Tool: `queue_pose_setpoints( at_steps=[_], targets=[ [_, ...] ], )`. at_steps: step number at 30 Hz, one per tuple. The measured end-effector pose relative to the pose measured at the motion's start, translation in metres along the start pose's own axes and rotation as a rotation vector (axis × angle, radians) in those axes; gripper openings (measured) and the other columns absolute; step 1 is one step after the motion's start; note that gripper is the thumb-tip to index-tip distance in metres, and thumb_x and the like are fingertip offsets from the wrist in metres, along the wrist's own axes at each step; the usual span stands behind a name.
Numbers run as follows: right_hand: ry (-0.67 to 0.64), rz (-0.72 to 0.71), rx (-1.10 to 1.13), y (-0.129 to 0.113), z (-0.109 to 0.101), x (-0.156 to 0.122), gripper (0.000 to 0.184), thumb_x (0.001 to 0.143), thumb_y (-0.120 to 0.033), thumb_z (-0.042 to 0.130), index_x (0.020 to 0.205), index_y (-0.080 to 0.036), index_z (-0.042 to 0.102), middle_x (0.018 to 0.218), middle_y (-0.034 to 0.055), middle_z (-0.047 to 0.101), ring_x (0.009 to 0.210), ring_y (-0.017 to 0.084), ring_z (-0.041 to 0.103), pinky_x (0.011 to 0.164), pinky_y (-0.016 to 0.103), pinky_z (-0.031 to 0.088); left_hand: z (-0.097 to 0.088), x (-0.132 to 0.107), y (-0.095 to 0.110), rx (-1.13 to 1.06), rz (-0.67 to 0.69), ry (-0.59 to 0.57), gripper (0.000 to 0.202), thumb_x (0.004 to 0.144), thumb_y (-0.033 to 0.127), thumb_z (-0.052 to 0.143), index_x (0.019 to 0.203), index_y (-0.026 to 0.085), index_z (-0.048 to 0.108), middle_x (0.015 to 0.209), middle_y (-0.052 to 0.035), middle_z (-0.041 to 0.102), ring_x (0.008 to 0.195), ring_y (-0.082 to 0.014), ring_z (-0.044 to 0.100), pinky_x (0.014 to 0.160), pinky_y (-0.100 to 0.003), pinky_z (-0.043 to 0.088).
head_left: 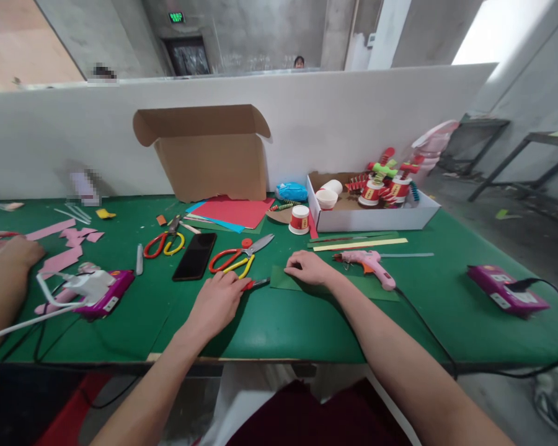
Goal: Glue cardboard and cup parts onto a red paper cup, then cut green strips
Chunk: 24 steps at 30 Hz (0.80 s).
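Note:
My left hand [219,300] is closed around a red utility knife [255,284], whose grey tip points right, close to the left end of a green paper strip [367,287]. My right hand [310,269] lies over that strip with curled fingers, pinning it to the table; its forearm hides part of the paper. Just beyond my left hand are large scissors [242,254] with red and yellow handles and a small red roll [247,243]. A black phone [194,256] lies to their left. Right of my right hand rests a pink glue gun [369,262] with a glue stick in it.
A white box [376,220] holds cups and decorated paper cups; another paper cup [299,220] stands beside it. Coloured paper [235,212] lies before an open cardboard box [214,161]. Purple power boxes [506,290] trail cables. A co-worker's hand [16,255] is at far left.

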State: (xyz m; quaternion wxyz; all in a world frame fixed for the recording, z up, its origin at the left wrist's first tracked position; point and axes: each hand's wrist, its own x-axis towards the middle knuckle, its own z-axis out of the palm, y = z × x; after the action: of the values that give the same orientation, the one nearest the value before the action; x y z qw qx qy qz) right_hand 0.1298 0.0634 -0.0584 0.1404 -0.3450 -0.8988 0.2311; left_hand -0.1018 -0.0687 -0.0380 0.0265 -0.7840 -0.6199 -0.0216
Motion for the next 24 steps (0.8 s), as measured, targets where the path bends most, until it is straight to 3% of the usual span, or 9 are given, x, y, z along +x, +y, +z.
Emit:
queue_pose_setpoints(
  at_steps=[5, 13, 15, 16, 19, 22, 24],
  targets=[
    [-0.03, -0.001, 0.023, -0.005, -0.003, -0.002, 0.017, 0.086, -0.021, 0.062, 0.073, -0.015, 0.07, 0.076, 0.0046, 0.067, 0.075, 0.015, 0.057, 0.072, 0.025, 0.04, 0.004, 0.01, -0.01, 0.033, -0.075, 0.032, 0.037, 0.092, 0.016, 0.047, 0.122, 0.026, 0.065, 0.102, -0.0101, 0.061, 0.098, -0.0274, 0.052, 0.075, -0.036, 0.04],
    [-0.078, 0.062, 0.107, -0.014, -0.001, -0.002, 0.02, 0.086, -0.024, 0.062, 0.069, -0.015, 0.068, 0.07, 0.0018, 0.065, 0.067, 0.013, 0.055, 0.065, 0.024, 0.038, 0.012, -0.005, -0.024, -0.29, 0.063, 0.07, 0.036, 0.094, 0.019, 0.043, 0.12, 0.028, 0.067, 0.095, -0.0068, 0.057, 0.091, -0.0207, 0.053, 0.079, -0.032, 0.043],
    [-0.043, 0.062, 0.12, -0.013, 0.001, -0.003, 0.009, 0.083, -0.023, 0.065, 0.078, -0.016, 0.069, 0.075, 0.0019, 0.066, 0.069, 0.014, 0.056, 0.067, 0.025, 0.039, 0.013, -0.009, -0.024, -0.316, 0.083, 0.067, 0.036, 0.095, 0.019, 0.042, 0.121, 0.027, 0.066, 0.103, -0.0077, 0.059, 0.096, -0.0215, 0.054, 0.083, -0.034, 0.043],
    [-0.014, 0.042, 0.135, -0.013, 0.002, -0.003, 0.01, 0.08, -0.022, 0.068, 0.087, -0.016, 0.069, 0.081, 0.0026, 0.067, 0.072, 0.014, 0.057, 0.069, 0.025, 0.041, 0.014, -0.011, -0.023, -0.329, 0.094, 0.062, 0.037, 0.095, 0.018, 0.041, 0.122, 0.027, 0.065, 0.107, -0.0081, 0.061, 0.099, -0.0218, 0.054, 0.086, -0.035, 0.043],
    [0.051, -0.132, 0.196, -0.011, 0.004, -0.004, 0.037, 0.076, -0.015, 0.071, 0.112, -0.02, 0.065, 0.112, 0.0079, 0.065, 0.095, 0.018, 0.06, 0.085, 0.032, 0.047, 0.013, -0.013, -0.021, -0.336, 0.107, 0.049, 0.04, 0.093, 0.015, 0.042, 0.127, 0.024, 0.061, 0.118, -0.0085, 0.063, 0.106, -0.0227, 0.053, 0.093, -0.039, 0.042],
    [-0.012, -0.311, 0.208, -0.009, 0.007, -0.003, 0.029, 0.086, -0.013, 0.059, 0.111, -0.022, 0.069, 0.129, 0.0095, 0.061, 0.118, 0.02, 0.055, 0.103, 0.039, 0.04, 0.012, -0.014, -0.02, -0.315, 0.1, 0.043, 0.043, 0.09, 0.012, 0.043, 0.127, 0.024, 0.061, 0.121, -0.0084, 0.063, 0.109, -0.023, 0.053, 0.096, -0.04, 0.041],
    [-0.081, -0.333, 0.16, -0.008, 0.009, -0.003, 0.028, 0.092, -0.016, 0.054, 0.111, -0.025, 0.071, 0.13, 0.008, 0.062, 0.123, 0.021, 0.052, 0.108, 0.042, 0.035, 0.011, -0.015, -0.019, -0.318, 0.099, 0.036, 0.042, 0.091, 0.013, 0.042, 0.127, 0.024, 0.061, 0.121, -0.0085, 0.064, 0.108, -0.0225, 0.053, 0.096, -0.04, 0.042]
  ],
)
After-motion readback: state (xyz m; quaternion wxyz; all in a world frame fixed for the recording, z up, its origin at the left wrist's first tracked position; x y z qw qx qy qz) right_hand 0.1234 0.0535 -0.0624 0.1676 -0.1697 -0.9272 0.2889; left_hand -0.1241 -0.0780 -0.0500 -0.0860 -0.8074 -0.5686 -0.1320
